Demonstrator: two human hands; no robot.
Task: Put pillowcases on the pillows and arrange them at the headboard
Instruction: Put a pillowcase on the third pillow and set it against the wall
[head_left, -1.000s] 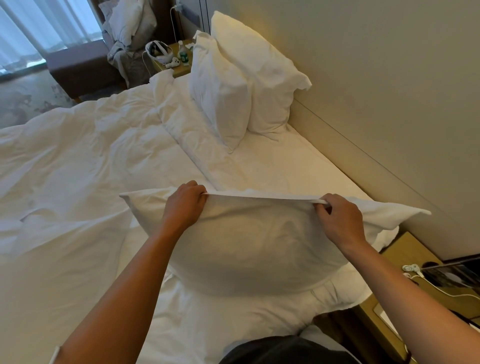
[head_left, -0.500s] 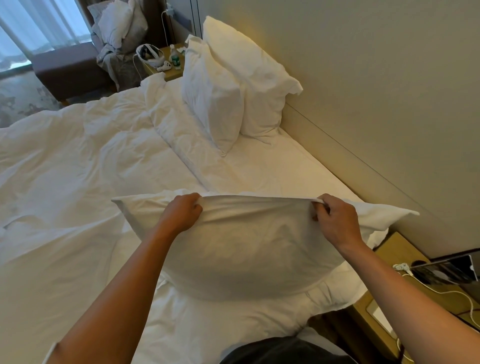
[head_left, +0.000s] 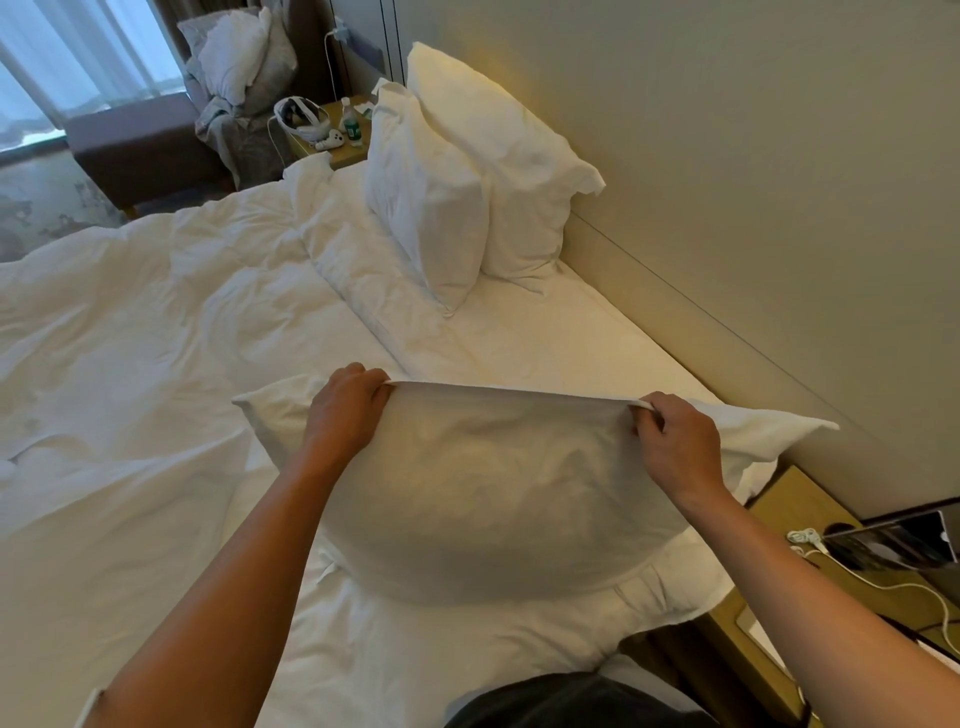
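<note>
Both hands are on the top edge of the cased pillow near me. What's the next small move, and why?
Probably lift it and carry it toward the headboard. The left hand and right hand each pinch the top edge of the pillow, which looks fully cased, and two pillows already lean there with bare sheet beside them.

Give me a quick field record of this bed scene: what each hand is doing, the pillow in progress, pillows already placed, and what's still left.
left hand: grips pillowcase edge
right hand: pinches same edge
pillow in hands: cased, lying on the bed
placed pillows: two, upright against the headboard
remaining: held pillow not yet at headboard
</note>
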